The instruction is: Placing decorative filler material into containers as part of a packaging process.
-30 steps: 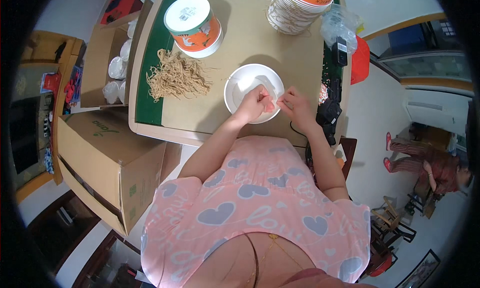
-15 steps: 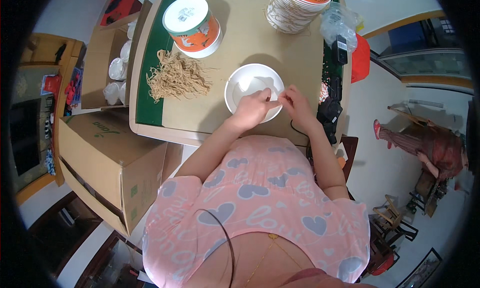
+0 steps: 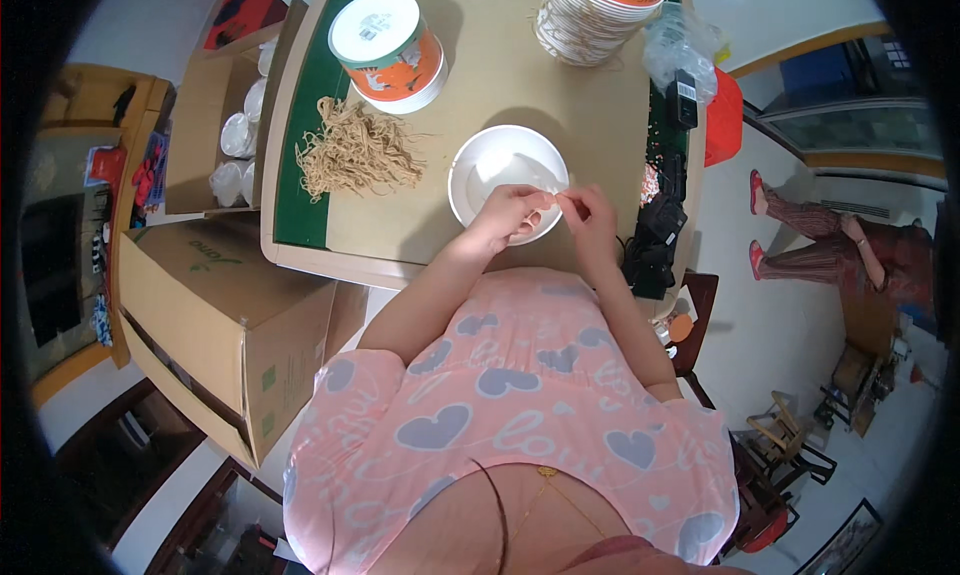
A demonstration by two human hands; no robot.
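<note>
In front of me on the table stands a white round tub [image 3: 490,165], its inside facing up. My left hand [image 3: 508,215] is over its near rim with fingers closed in a pinch. My right hand [image 3: 590,218] is pinched too, its fingertips meeting the left ones at the tub's right side. Whatever is between the fingertips is too small to make out. To the left lies a loose pile of tan strings [image 3: 360,153]. Behind that pile, an orange and green printed tub [image 3: 385,60] stands with its white round end up.
A tall stack of tubs [image 3: 580,25] with string ends along its side is at the far right. A clear plastic bag [image 3: 680,50] and black devices [image 3: 655,240] line the right edge. Cardboard boxes [image 3: 220,295] stand left of the table. A person [image 3: 850,235] is walking at the right.
My right hand has turned and shifted slightly, its forearm swinging inward. Both hands' fingertips have come together. The person at the right has taken a step.
</note>
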